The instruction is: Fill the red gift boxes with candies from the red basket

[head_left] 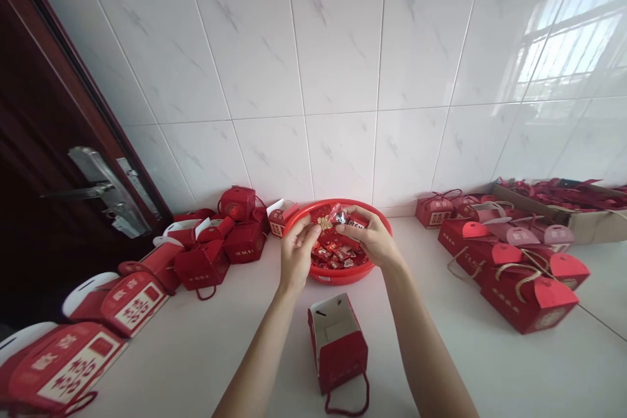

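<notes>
Both hands are raised over a round red plastic basket (333, 279) that holds many small red wrapped candies (337, 255). My left hand (298, 248) pinches a red wrapped piece with gold lettering (324, 223) between thumb and fingers. Beside it, my right hand (369, 235) is closed on a red and silver wrapped candy (339, 215). The two pieces are close together; whether they touch I cannot tell. Below the basket, between my forearms, stands an open red box (343, 356) with a pale interior and a dark red cord handle lying toward me.
Red gift boxes (200, 264) stand in a row along the left. More red boxes with cord handles (529, 300) are at the right, before an open carton (592, 225) of red items. A tiled wall (343, 78) rises behind, and a dark door (39, 98) is at left.
</notes>
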`<state>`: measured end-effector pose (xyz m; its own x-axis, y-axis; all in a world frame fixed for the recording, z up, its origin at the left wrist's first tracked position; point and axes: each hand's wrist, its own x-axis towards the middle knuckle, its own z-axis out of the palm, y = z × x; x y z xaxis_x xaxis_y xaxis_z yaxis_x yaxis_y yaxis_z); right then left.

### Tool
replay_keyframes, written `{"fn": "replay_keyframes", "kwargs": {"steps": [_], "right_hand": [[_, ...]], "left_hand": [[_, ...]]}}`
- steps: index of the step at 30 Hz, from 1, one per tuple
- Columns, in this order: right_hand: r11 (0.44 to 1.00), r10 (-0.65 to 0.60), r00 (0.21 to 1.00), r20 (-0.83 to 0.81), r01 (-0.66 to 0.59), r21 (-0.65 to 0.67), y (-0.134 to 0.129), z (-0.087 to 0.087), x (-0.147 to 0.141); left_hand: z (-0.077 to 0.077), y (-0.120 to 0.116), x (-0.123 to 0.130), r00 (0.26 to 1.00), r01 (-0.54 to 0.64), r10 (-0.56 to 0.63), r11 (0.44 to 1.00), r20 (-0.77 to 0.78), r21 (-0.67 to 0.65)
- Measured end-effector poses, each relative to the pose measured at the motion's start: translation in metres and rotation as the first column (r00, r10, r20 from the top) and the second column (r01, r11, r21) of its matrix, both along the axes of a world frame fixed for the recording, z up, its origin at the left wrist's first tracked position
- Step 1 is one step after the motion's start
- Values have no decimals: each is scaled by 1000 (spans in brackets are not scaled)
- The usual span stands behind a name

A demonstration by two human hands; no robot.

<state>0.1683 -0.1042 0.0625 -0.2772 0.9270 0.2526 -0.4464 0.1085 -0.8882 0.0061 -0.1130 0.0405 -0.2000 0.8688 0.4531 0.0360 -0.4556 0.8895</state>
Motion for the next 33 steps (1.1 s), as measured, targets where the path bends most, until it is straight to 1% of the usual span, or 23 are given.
{"fn": "replay_keyframes", "kwargs": {"steps": [2,4,8,11,13,17,18,22,24,25,26,27,29,31,32,33], "right_hand": [[1000,10,1000,30,-10,14,-6,4,-1],[1000,-2,999,46,1,22,-11,7,0],[999,-43,996,72,42,20,-20,14,4],[999,-54,992,111,52,17,-25,16,7],[999,-43,990,135,39,31,-27,16,8],[993,68,969,237,-89,78,-30,17,8],[990,78,960,268,-106,92,-31,18,7],[992,44,949,311,-79,99,-35,21,11],[993,25,941,337,-62,102,-38,23,16],[992,2,932,364,-49,119,-40,24,20],[989,-26,918,396,-35,145,-41,26,24],[984,-54,901,430,-25,175,-43,27,28],[975,-71,868,491,-43,218,-45,28,36],[971,-43,841,540,-93,222,-47,29,40],[970,-23,827,562,-118,214,-47,29,41],[968,-6,812,583,-142,208,-48,29,41]], "left_hand": [[2,-1,-7,999,-29,29,1000,-44,8],[5,-3,-15,994,-32,32,999,-105,1],[16,-15,-28,962,54,-53,999,-269,-2],[23,-23,-35,938,117,-107,993,-330,10],[25,-26,-37,931,141,-130,990,-342,5],[26,-30,-38,889,165,-145,986,-434,8],[26,-31,-38,878,170,-144,985,-457,15],[32,-39,-37,864,157,-120,987,-490,34],[37,-45,-39,841,150,-125,989,-526,6],[40,-49,-41,812,164,-150,986,-564,-26],[43,-52,-43,768,189,-193,979,-611,-71],[44,-54,-45,705,224,-254,966,-662,-131],[45,-58,-50,545,296,-406,912,-734,-284],[41,-59,-51,392,335,-538,839,-746,-429],[38,-58,-51,357,328,-563,823,-745,-464],[34,-57,-50,356,307,-557,828,-750,-469]]}}
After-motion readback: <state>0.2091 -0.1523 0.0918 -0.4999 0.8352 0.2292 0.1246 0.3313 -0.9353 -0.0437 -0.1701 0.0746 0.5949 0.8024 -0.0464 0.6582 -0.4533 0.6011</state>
